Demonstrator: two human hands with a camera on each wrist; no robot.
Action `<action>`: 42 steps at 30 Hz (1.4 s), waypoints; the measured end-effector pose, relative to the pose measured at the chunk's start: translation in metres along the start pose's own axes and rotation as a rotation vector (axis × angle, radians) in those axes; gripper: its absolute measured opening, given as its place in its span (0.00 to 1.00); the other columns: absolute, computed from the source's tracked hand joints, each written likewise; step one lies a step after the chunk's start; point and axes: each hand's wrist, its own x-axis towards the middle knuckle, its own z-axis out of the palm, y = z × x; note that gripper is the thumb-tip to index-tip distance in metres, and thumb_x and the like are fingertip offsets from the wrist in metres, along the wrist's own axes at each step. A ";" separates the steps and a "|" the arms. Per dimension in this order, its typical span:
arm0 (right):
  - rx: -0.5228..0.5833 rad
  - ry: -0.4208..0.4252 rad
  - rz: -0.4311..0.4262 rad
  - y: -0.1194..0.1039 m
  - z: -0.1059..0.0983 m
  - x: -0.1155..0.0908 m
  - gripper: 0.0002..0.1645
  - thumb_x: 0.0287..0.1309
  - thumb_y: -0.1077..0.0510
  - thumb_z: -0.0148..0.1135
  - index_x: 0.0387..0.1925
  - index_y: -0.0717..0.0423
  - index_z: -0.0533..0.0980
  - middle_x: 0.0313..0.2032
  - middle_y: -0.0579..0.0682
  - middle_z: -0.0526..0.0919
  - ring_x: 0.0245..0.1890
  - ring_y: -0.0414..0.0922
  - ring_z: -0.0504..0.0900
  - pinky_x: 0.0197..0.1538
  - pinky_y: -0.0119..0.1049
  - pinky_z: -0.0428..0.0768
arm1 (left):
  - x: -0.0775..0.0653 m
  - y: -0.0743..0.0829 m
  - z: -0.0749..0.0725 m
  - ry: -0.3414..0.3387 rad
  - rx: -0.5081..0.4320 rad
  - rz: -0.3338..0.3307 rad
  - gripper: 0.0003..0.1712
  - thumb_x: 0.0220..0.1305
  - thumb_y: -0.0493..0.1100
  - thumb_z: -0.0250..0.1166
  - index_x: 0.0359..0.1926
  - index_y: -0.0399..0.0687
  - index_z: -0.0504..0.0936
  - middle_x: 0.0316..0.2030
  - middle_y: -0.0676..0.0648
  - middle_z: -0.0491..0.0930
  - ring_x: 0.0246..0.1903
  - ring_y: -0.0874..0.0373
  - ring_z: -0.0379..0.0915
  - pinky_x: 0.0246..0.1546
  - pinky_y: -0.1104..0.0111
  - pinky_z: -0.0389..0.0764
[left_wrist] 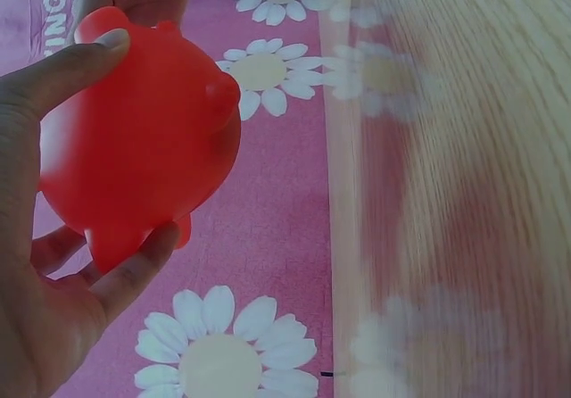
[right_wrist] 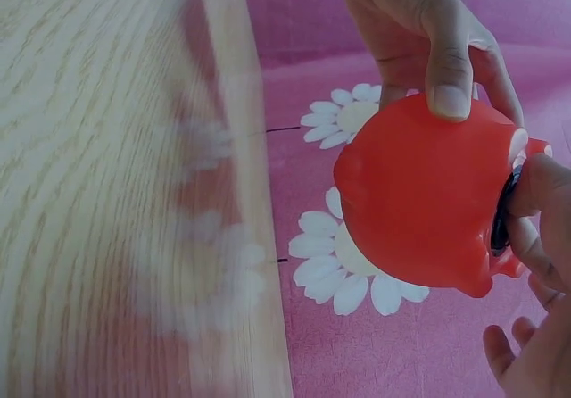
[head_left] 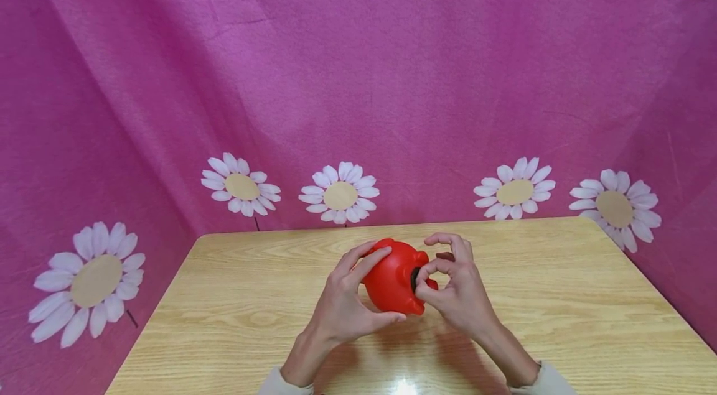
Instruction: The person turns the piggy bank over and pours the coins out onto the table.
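Observation:
A round, glossy red piggy bank (head_left: 389, 280) with stubby feet is held over the table, tipped on its side so its underside faces right. My left hand (head_left: 344, 302) grips it from the left, fingers over the top and thumb below. At the underside, among the feet, sits a round black plug (right_wrist: 502, 211). The thumb and index finger of my right hand (head_left: 462, 292) pinch at this plug, while its other fingers stay off the red body. How far the plug sits in its hole is hidden behind the fingers.
Beneath the hands is a light wooden table (head_left: 252, 314) with a glossy top. A magenta cloth (head_left: 358, 71) printed with white daisies hangs behind the table and along its sides.

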 end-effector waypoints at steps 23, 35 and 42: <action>-0.046 0.063 -0.044 -0.004 0.003 -0.002 0.20 0.44 0.73 0.72 0.19 0.42 0.81 0.60 0.56 0.77 0.64 0.44 0.66 0.56 0.36 0.77 | 0.000 -0.001 0.001 0.049 0.012 0.062 0.54 0.41 0.48 0.91 0.72 0.60 0.78 0.71 0.45 0.75 0.69 0.47 0.74 0.55 0.58 0.91; -0.006 0.102 -0.080 -0.002 -0.006 0.003 0.20 0.43 0.74 0.73 0.21 0.44 0.84 0.58 0.54 0.77 0.62 0.46 0.66 0.58 0.29 0.71 | 0.002 -0.007 -0.012 0.100 0.008 0.032 0.54 0.40 0.46 0.91 0.72 0.56 0.79 0.70 0.45 0.76 0.68 0.48 0.76 0.55 0.60 0.91; -0.019 0.073 -0.004 -0.003 -0.016 0.006 0.22 0.47 0.73 0.73 0.22 0.40 0.85 0.59 0.50 0.78 0.63 0.43 0.67 0.51 0.37 0.69 | 0.003 -0.007 -0.014 0.100 0.005 0.023 0.55 0.40 0.46 0.91 0.73 0.56 0.78 0.71 0.44 0.76 0.68 0.48 0.77 0.54 0.60 0.91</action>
